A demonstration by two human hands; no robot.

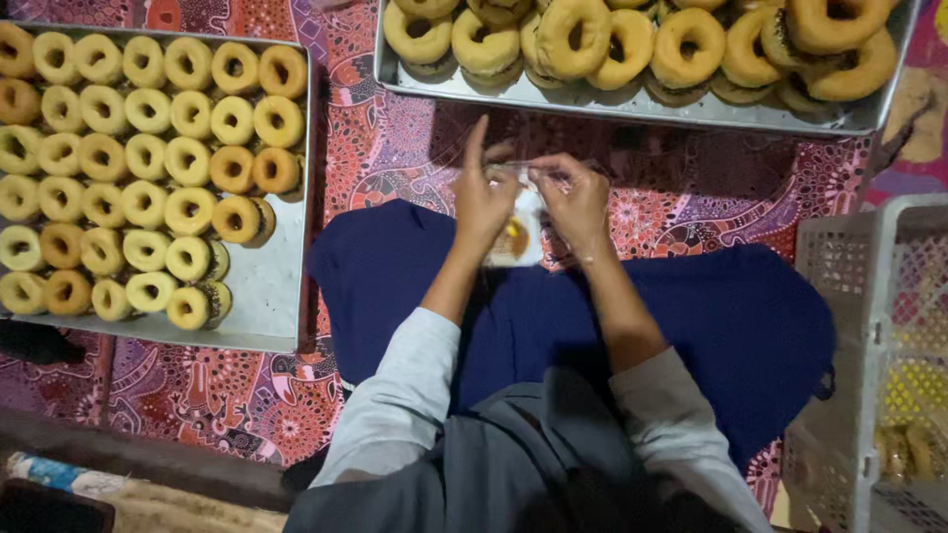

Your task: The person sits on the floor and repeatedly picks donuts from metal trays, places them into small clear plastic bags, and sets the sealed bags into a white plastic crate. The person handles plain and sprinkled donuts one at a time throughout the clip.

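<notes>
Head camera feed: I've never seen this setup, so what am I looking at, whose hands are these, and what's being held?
There is one picture, from a camera worn on a person's head, looking down at their lap. No machine: the left hand and right hand are bare, and together they hold a small clear plastic bag with something brownish inside, blurred. The person sits on a patterned mat. To their left, a metal tray holds rows of ring doughnuts. Ahead, a second tray is piled with larger ones. At right stands a pale plastic crate.
</notes>
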